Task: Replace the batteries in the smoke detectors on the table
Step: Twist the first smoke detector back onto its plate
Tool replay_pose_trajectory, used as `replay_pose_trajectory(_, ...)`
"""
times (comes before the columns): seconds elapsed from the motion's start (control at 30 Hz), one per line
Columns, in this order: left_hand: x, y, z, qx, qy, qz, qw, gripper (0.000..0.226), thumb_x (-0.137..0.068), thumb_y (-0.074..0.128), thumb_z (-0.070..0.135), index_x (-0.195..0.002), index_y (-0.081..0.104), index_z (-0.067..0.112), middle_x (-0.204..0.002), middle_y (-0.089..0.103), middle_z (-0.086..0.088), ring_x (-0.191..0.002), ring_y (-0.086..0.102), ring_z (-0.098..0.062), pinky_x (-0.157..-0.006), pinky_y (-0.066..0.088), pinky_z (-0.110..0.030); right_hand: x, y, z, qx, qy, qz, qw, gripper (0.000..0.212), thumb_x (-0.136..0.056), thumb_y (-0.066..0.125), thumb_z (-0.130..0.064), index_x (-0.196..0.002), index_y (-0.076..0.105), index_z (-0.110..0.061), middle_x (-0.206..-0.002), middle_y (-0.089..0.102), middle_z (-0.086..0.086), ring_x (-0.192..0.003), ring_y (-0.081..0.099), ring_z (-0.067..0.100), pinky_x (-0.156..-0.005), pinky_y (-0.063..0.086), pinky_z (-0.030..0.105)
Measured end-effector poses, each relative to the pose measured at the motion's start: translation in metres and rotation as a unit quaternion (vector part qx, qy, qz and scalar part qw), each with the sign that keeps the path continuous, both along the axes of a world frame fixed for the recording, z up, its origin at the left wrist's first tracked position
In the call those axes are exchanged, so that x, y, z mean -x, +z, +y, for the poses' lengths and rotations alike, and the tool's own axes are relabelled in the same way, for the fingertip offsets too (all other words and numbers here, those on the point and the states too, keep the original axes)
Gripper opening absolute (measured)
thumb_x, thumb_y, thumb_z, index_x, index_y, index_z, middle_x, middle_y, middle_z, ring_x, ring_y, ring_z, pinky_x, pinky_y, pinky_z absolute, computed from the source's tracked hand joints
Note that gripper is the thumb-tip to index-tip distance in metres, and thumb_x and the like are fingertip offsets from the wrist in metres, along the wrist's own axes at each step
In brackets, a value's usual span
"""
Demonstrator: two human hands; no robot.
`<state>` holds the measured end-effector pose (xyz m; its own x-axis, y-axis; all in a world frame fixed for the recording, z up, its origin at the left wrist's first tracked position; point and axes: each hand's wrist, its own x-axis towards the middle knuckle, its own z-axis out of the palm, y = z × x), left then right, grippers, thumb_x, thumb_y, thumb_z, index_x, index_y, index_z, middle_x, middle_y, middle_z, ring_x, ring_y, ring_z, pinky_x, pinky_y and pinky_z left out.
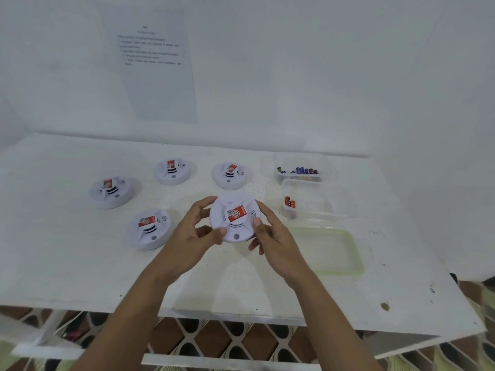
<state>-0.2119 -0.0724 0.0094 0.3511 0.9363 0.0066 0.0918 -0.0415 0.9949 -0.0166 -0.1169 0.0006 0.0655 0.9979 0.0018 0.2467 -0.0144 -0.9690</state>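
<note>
A white round smoke detector [235,219] with a red label is held just above the table between both hands. My left hand [191,234] grips its left rim, thumb on the front edge. My right hand [273,236] grips its right rim, thumb on top. Several more white detectors with red labels lie on the white table [80,263]: one at the near left [148,228], one at the far left [111,192], two at the back [172,171] [231,174].
A clear tub of several batteries [300,171] stands at the back right. In front of it, a second clear tub [313,203] holds a few red batteries. A green-rimmed lid [332,250] lies at the near right. A printed sheet [154,65] hangs on the wall.
</note>
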Motion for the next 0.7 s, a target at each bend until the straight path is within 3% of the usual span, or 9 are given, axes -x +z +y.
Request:
replay_pose_trajectory(0.57,0.0054,0.0009,-0.0012,0.003,0.009,0.011,1.000,0.058,-0.087,0.071,0.018,-0.136,0.045,0.035,-0.126,0.060,0.013,-0.101,0.068,-0.014,-0.085,0.059,-0.039,0.0039,0.0000,-0.0010,0.005,0.007,-0.003,1.000,0.047,-0.103,0.043,-0.046,-0.149,0.039,-0.040,-0.114,0.070,-0.011,-0.077,0.067,0.006,-0.066,0.050,0.017)
replay_pose_trajectory(0.7,0.0061,0.0005,-0.0003,-0.002,0.010,0.023,1.000,0.058,-0.088,0.071,0.018,-0.136,0.045,0.036,-0.125,0.061,0.014,-0.100,0.068,-0.015,-0.081,0.059,-0.032,0.0043,-0.0015,0.0014,0.010,0.008,-0.005,1.000,0.048,-0.102,0.043,-0.049,-0.150,0.038,-0.041,-0.115,0.070,-0.011,-0.077,0.068,0.006,-0.067,0.050,0.017)
